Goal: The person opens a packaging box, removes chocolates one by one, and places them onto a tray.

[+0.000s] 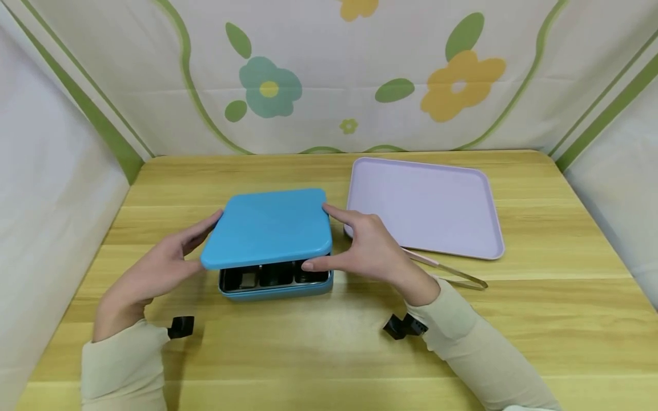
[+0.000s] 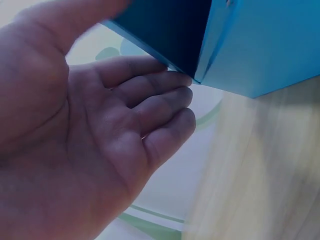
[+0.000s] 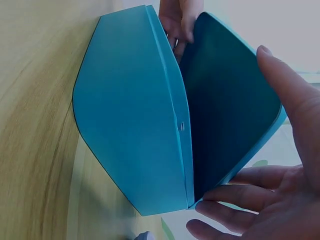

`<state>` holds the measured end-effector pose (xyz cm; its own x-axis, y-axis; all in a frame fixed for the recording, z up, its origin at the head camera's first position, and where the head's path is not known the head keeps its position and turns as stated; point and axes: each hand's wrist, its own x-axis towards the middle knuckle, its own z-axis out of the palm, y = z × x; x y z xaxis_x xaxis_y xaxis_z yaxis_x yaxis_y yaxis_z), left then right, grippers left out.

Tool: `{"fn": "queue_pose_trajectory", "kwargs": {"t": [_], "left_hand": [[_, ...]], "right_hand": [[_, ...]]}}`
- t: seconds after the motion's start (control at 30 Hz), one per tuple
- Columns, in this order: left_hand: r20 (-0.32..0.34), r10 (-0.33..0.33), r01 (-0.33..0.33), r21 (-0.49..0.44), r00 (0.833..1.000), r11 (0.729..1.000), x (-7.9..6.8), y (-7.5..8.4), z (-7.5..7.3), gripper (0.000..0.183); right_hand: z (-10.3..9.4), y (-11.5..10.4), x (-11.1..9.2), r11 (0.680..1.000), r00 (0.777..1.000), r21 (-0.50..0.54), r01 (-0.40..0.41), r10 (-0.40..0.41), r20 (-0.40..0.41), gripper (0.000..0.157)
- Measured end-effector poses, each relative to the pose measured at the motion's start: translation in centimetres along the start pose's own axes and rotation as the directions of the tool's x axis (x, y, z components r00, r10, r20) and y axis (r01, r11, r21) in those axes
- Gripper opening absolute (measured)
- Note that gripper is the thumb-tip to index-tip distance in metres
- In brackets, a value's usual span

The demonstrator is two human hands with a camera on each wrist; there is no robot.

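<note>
A blue lid (image 1: 269, 228) sits tilted over a blue box (image 1: 280, 294), its near edge raised and its far side low. Through the front gap show dark compartments, one with a small pale grey piece (image 1: 249, 279); the rest of the inside is hidden. My left hand (image 1: 161, 265) holds the lid's left side, its fingertips near the back corner in the left wrist view. On the opposite side my right hand (image 1: 370, 248) grips the lid, thumb toward the front and fingers toward the back. In the right wrist view the lid's hollow underside (image 3: 230, 100) faces the box.
A pale purple tray (image 1: 421, 205) lies at the back right of the wooden table (image 1: 329, 354). Tongs (image 1: 452, 271) with metal ends lie by its near edge, partly behind my right wrist. Patterned white cloth (image 1: 329, 74) hangs behind the table, with white cloth at both sides.
</note>
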<state>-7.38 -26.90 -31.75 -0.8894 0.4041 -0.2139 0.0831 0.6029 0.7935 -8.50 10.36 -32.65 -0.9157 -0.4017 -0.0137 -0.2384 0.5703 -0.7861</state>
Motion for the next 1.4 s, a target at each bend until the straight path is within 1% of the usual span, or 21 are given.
{"fn": "queue_pose_trajectory", "kwargs": {"t": [0.07,0.13,0.23,0.33,0.47,0.67,0.8,0.97,1.1,1.23,1.33,1.4], "left_hand": [[-0.009,-0.004,0.004,-0.001,1.000,1.000,0.0,0.1,-0.1,0.074],[-0.021,-0.014,0.014,0.002,1.000,1.000,0.1,0.1,0.0,0.068],[-0.038,-0.047,0.047,0.007,0.998,0.999,0.3,0.2,0.1,0.065],[-0.057,-0.082,0.084,0.022,0.995,0.996,0.5,0.4,0.2,0.063],[-0.082,-0.106,0.110,0.048,0.991,0.993,0.8,0.5,0.4,0.060],[-0.109,-0.077,0.084,0.063,0.991,0.994,1.2,0.5,0.4,0.058],[-0.139,-0.065,0.075,0.067,0.988,0.995,1.5,0.5,0.5,0.058],[-0.211,-0.059,0.077,0.076,0.976,0.994,2.0,0.8,0.2,0.053],[-0.281,-0.040,0.064,0.080,0.959,0.995,3.3,0.7,-0.2,0.046],[-0.341,-0.059,0.086,0.065,0.938,0.994,4.8,0.3,-0.6,0.042],[-0.356,-0.077,0.104,0.055,0.931,0.993,5.4,0.1,-0.6,0.048],[-0.351,-0.080,0.108,0.060,0.933,0.992,5.6,0.0,-0.6,0.050]], "right_hand": [[-0.1,0.1,-0.1,1.000,1.000,0.002,0.005,-0.005,-0.011,0.112],[-0.1,0.2,-0.1,1.000,1.000,0.002,0.019,-0.019,-0.025,0.113],[-0.2,0.4,-0.1,0.999,0.998,-0.010,0.038,-0.038,-0.045,0.112],[-0.3,0.7,-0.1,0.998,0.997,-0.029,0.047,-0.049,-0.064,0.107],[-0.5,1.0,-0.1,0.996,0.993,-0.033,0.081,-0.083,-0.089,0.093],[-1.2,1.0,0.0,0.992,0.986,-0.033,0.122,-0.125,-0.108,0.064],[-1.9,0.8,0.4,0.992,0.987,-0.033,0.123,-0.126,-0.104,0.055],[-2.8,0.3,1.1,0.996,0.993,-0.039,0.076,-0.079,-0.085,0.051],[-3.6,-0.1,2.4,0.996,0.995,-0.068,0.057,-0.062,-0.076,0.048],[-4.3,-0.3,3.9,0.998,0.999,-0.062,0.028,-0.031,-0.041,0.043],[-4.6,-0.3,4.8,0.998,1.000,-0.061,0.007,-0.008,-0.021,0.040],[-4.7,-0.2,5.1,0.998,1.000,-0.063,-0.002,0.000,-0.021,0.039]]}}
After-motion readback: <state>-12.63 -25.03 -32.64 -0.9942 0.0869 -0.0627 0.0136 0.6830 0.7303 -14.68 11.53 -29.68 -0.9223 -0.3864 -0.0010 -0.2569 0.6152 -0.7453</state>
